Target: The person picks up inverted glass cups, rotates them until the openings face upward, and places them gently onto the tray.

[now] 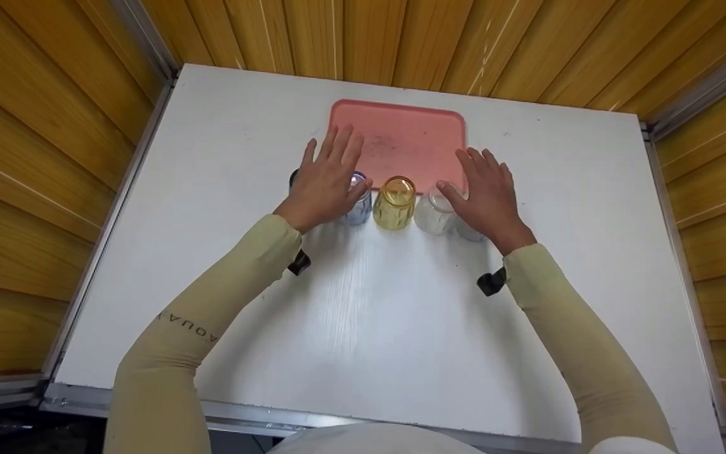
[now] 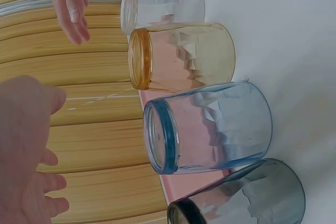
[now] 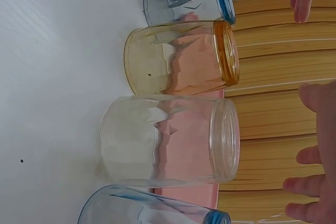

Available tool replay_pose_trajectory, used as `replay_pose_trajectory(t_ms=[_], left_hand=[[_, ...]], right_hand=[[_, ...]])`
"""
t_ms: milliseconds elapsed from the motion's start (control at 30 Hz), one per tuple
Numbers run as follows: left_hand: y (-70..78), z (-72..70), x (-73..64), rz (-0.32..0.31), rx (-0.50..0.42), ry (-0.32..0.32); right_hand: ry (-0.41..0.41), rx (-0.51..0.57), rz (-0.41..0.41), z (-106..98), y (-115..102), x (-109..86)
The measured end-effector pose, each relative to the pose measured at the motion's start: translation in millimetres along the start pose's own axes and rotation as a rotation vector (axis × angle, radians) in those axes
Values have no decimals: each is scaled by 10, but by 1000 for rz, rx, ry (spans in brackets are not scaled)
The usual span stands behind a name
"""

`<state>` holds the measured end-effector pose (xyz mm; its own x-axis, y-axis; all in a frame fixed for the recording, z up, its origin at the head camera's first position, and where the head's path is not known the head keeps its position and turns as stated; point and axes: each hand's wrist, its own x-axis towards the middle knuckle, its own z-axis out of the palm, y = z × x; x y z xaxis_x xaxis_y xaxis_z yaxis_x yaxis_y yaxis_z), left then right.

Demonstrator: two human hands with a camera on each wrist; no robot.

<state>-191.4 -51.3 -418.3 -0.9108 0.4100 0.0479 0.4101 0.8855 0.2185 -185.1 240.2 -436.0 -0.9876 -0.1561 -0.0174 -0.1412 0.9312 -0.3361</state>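
Observation:
Five tumblers stand upside down in a row, their thick bases upward. An amber glass point(image 1: 394, 205) is in the middle, with a blue glass point(image 2: 220, 129) and a dark grey glass point(image 2: 262, 198) to its left. On its right come a clear glass point(image 3: 168, 140) and a pale blue glass point(image 3: 142, 208). Above the left glasses, my left hand point(image 1: 325, 183) has its fingers straight and spread, hiding part of them in the head view. My right hand point(image 1: 489, 192), also with extended fingers, is over the right pair. Both wrist views show the hands apart from the glasses, holding nothing.
Behind the row lies a pink tray point(image 1: 410, 142) on the white table point(image 1: 350, 328). Wood-patterned panels point(image 1: 369, 38) rise at the back and both sides. A metal frame edges the table.

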Motion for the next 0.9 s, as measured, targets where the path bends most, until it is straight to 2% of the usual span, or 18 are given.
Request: replay_pose_trajectory(t_ms=[233, 367, 600, 900], left_hand=[[-29, 23, -26, -38, 12, -5], [-26, 15, -35, -36, 16, -15], [-44, 33, -33, -15, 46, 1], [-103, 59, -58, -54, 30, -25]], right_hand=[[-4, 22, 10, 39, 68, 9], [4, 27, 17, 55, 102, 17], [-6, 32, 17, 94, 144, 26], [-11, 33, 33, 155, 227, 48]])
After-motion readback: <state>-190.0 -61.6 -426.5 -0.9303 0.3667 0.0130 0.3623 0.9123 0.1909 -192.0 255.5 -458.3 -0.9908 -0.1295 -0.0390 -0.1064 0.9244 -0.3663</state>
